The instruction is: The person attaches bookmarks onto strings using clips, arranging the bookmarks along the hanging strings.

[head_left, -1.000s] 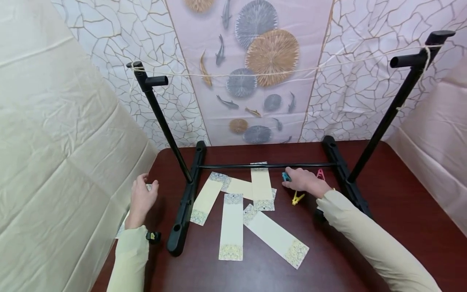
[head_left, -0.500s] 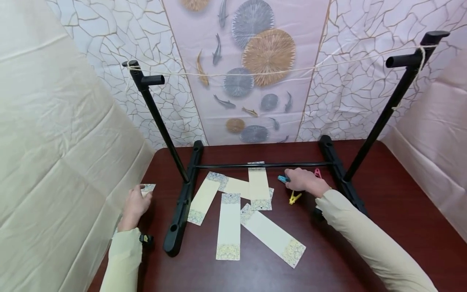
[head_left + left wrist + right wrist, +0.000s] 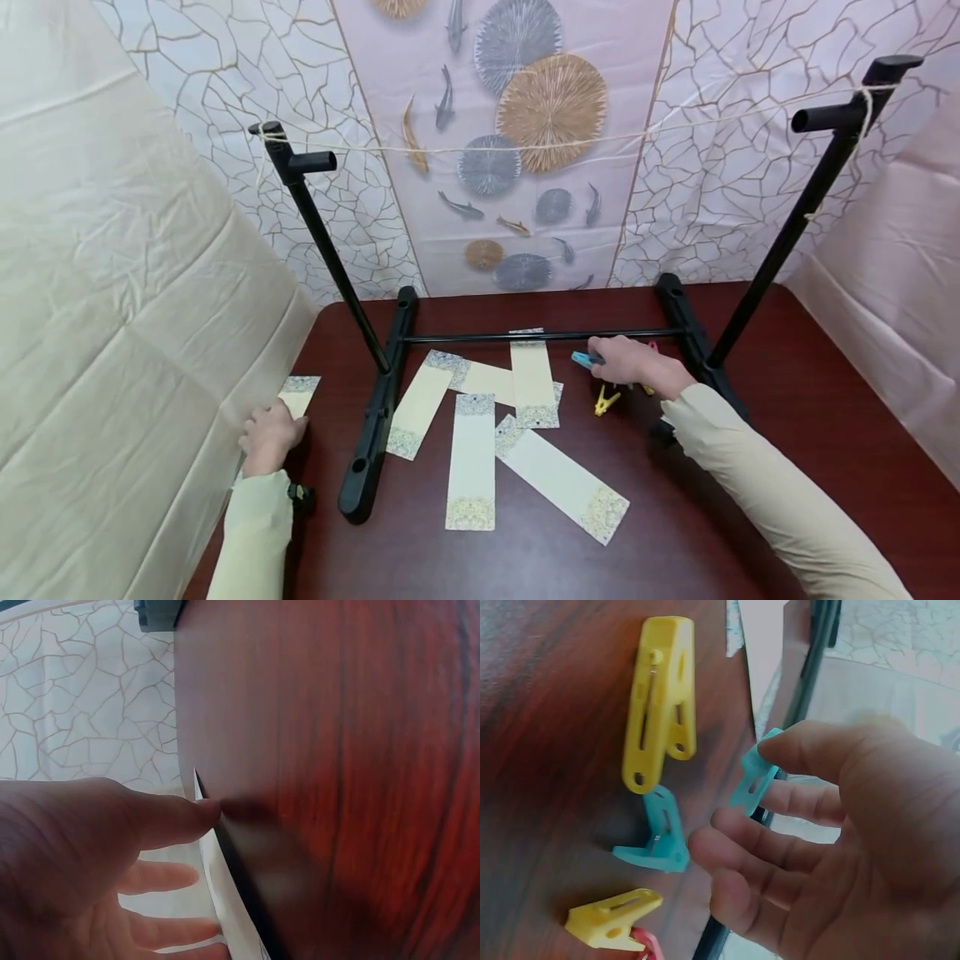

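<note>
At the table's left edge, my left hand (image 3: 272,437) lies over a pale paper strip (image 3: 302,393) with a patterned end. In the left wrist view the thumb tip meets the strip's edge and the other fingers extend loosely along its far side. My right hand (image 3: 630,365) pinches a light blue clothespin (image 3: 757,769) between thumb and index finger, near the right end of the crossbar. Below those fingers on the table are a large-looking yellow clothespin (image 3: 656,705), another blue clothespin (image 3: 664,840), a second yellow one (image 3: 615,919) and part of a red one (image 3: 649,945).
Several patterned paper strips (image 3: 471,467) lie across the table's middle, some overlapping. A black stand surrounds them, with a left foot (image 3: 367,458), a low crossbar (image 3: 465,338) and two uprights. A thin cord (image 3: 427,150) is tied between the upright tops.
My left hand has drawn back toward me along the strip, uncovering more of its far end. My right hand stays near the clothespins, the pinched blue one now angled leftward.
</note>
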{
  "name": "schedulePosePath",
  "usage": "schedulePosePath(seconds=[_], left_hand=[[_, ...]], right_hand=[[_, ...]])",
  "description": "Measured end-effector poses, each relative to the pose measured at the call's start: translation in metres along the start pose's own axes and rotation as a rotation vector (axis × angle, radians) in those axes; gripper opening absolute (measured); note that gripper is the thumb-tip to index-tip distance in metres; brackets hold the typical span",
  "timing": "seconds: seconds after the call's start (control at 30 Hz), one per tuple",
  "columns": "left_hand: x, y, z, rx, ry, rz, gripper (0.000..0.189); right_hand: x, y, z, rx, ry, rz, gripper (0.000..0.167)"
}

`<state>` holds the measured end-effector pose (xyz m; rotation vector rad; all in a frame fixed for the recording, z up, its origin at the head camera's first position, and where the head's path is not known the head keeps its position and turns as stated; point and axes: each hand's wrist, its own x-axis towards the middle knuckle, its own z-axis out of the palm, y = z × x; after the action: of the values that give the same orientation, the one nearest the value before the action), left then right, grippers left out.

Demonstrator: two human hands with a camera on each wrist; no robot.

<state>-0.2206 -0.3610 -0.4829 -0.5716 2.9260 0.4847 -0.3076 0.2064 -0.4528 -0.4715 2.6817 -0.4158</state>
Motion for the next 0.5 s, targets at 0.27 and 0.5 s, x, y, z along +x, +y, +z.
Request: schedulePosePath(seconds=[0.27,0.5], left_hand=[[-0.0019,-0.0018,-0.0023,0.018,0.02,0.037,0.046],[0.0008,-0.0007,-0.0045,-0.001,-0.029,-0.014,0.058]], right_hand=[[-0.0008,-0.0004,-0.0045,0.015,0.014,-0.007,0.016],[-0.0026,-0.0044,-0.0064,0.024,-0.002,-0.014,0.016]])
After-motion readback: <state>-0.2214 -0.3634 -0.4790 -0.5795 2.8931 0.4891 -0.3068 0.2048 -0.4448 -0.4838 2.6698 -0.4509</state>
